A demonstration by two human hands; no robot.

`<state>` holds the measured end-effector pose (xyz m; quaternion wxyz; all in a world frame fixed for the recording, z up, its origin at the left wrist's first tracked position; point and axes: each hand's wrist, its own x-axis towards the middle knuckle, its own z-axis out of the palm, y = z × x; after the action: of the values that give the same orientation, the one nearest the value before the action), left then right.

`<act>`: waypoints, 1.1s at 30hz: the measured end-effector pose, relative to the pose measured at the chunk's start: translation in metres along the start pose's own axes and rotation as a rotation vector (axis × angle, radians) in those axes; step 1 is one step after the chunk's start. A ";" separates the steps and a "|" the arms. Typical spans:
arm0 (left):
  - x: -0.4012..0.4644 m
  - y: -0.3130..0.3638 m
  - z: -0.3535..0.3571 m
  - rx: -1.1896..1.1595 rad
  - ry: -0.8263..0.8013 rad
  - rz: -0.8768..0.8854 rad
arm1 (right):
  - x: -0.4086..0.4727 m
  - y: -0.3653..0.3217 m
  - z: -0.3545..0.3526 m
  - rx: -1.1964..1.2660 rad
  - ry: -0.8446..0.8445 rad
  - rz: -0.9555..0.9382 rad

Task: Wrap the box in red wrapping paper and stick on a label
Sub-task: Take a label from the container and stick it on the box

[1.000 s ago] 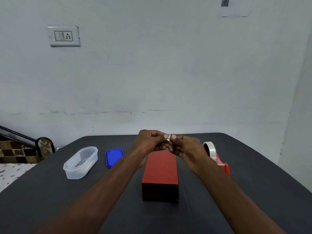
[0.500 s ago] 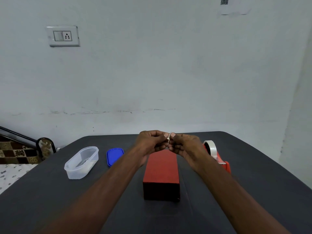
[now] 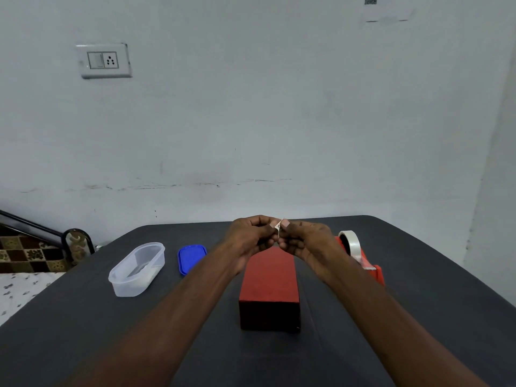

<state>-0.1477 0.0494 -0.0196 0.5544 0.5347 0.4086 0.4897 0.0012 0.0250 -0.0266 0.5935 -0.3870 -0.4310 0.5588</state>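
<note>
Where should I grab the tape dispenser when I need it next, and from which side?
Probably take the tape dispenser by its red base, coming from above and from the right. The tape roll stands upright on its far end and the right forearm hides its left side, so the low near part of the body is the freest to wrap. Both hands are now busy with the label.

Pale wall (image 3: 279,107) with switch socket (image 3: 104,60) behind dark table (image 3: 83,317).

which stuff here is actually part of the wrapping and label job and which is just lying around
In use:
left hand and right hand, both pinching the small label
red wrapped box
tape dispenser

Lying about:
clear plastic container
blue lid
</note>
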 end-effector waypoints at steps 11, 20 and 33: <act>-0.001 0.003 -0.001 -0.028 -0.004 -0.019 | 0.001 0.002 -0.003 -0.036 -0.027 -0.009; -0.001 0.001 0.004 -0.048 -0.013 -0.042 | 0.002 0.003 -0.005 -0.036 -0.050 -0.023; 0.000 -0.003 0.005 -0.058 -0.018 -0.024 | 0.007 0.007 -0.010 -0.026 -0.112 -0.025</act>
<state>-0.1428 0.0486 -0.0220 0.5793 0.5178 0.3954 0.4898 0.0080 0.0324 -0.0358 0.5702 -0.3573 -0.4757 0.5665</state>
